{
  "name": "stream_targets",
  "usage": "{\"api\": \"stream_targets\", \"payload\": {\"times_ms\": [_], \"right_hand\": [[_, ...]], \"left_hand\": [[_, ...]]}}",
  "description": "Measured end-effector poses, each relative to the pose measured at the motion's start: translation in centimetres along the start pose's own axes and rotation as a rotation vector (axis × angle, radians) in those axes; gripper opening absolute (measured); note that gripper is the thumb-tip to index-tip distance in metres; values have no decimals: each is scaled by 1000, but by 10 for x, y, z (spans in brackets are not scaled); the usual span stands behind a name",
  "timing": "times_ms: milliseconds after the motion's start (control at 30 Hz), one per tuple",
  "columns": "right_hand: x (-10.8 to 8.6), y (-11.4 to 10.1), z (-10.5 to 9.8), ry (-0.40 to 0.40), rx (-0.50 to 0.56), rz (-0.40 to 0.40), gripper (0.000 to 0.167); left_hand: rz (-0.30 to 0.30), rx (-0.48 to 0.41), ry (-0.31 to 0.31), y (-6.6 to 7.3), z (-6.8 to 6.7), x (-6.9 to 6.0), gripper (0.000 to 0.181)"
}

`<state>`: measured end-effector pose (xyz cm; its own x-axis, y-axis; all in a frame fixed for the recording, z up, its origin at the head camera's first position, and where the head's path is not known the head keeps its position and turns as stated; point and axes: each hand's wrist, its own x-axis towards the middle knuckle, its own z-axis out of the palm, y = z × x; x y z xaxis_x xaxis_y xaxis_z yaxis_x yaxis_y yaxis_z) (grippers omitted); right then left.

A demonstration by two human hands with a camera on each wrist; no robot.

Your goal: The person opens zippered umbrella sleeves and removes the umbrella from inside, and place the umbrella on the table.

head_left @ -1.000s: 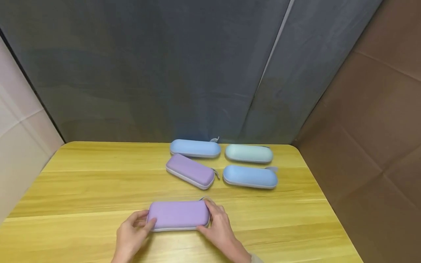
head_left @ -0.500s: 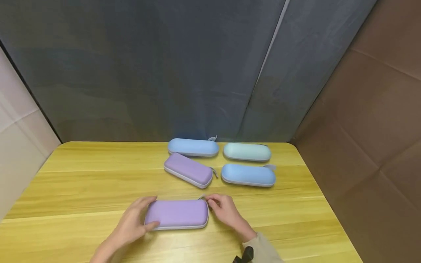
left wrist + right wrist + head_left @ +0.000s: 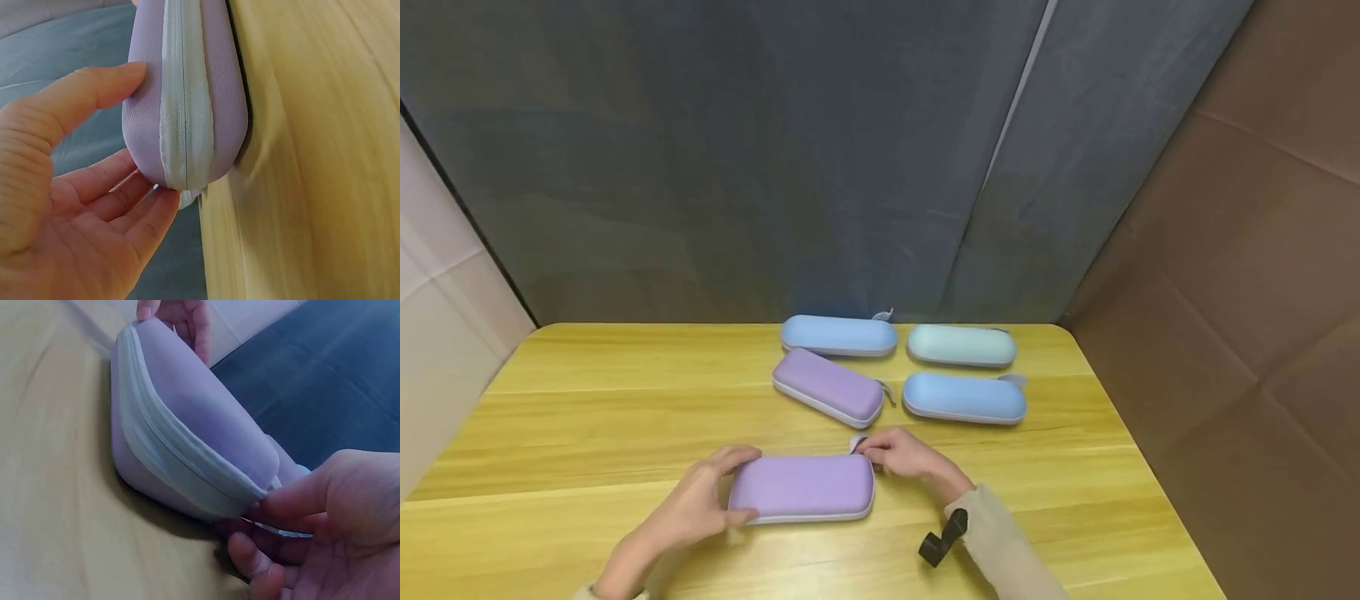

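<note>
A light purple zippered case with a pale zipper band lies closed near the front of the wooden table. My left hand holds its left end, thumb at the front side and fingers at the back. In the left wrist view the zipper band runs round that end. At the case's back right corner, my right hand pinches the grey zipper pull between thumb and fingers. The right wrist view shows the thumb close against the zipper band; the slider itself is hidden by the fingers.
Behind lie a second purple case, two blue cases and a mint green case. A black strap hangs by the right sleeve. A dark curtain backs the table.
My right hand has left the case's right end and taken the zipper pull at the back corner. My left hand has shifted its hold on the left end. The case remains closed.
</note>
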<state>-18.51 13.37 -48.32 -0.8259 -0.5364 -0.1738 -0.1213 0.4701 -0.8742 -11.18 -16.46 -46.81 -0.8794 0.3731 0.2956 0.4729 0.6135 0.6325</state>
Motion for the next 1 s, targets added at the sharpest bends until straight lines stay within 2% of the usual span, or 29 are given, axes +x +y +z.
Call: {"api": "stream_targets", "payload": {"times_ms": [100, 200, 300, 500, 600, 867, 1000], "right_hand": [[4, 1, -4, -63, -24, -21, 18], [6, 2, -4, -73, -44, -43, 15], [5, 1, -3, -40, -122, -88, 13], [1, -4, 0, 69, -441, -275, 11], [0, -6, 1, 112, -538, -331, 10], [-2, -4, 4, 180, -629, -396, 9], [-5, -1, 4, 209, -663, -413, 9]], "left_hand": [[-1, -2, -5, -1, 0, 0, 67], [-4, -6, -11, -1, 0, -1, 67], [-16, -15, -18, -2, -1, -2, 68], [-18, -39, -9, -3, 0, -1, 68], [-4, -41, -2, -3, 1, 0, 68], [5, -17, 16, -5, 2, -1, 66], [30, 0, 28, -6, 3, -2, 66]]}}
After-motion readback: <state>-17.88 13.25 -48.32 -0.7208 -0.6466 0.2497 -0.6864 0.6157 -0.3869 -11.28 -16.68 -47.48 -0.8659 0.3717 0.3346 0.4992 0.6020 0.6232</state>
